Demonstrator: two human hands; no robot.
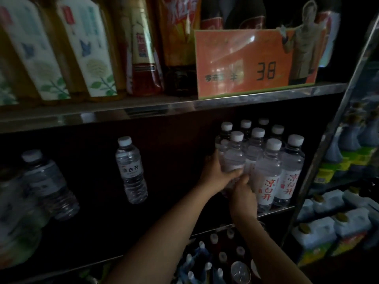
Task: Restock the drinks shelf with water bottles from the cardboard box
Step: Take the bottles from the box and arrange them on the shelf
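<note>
Several clear water bottles with white caps and red-lettered white labels [266,181] stand grouped at the right end of the dark middle shelf [276,210]. My left hand [215,173] grips the leftmost front bottle [232,154] from its left side. My right hand [243,193] wraps its fingers round the lower part of the same bottle from the front. A single smaller water bottle [131,171] stands alone at mid-shelf, and a larger one [47,181] is further left. The cardboard box is out of view.
The upper shelf [164,107] carries tea and juice bottles [86,48] and an orange price card marked 38 [256,62]. A metal upright [328,144] bounds the shelf on the right, with white jugs [328,226] beyond it. Capped bottles [215,257] fill the shelf below.
</note>
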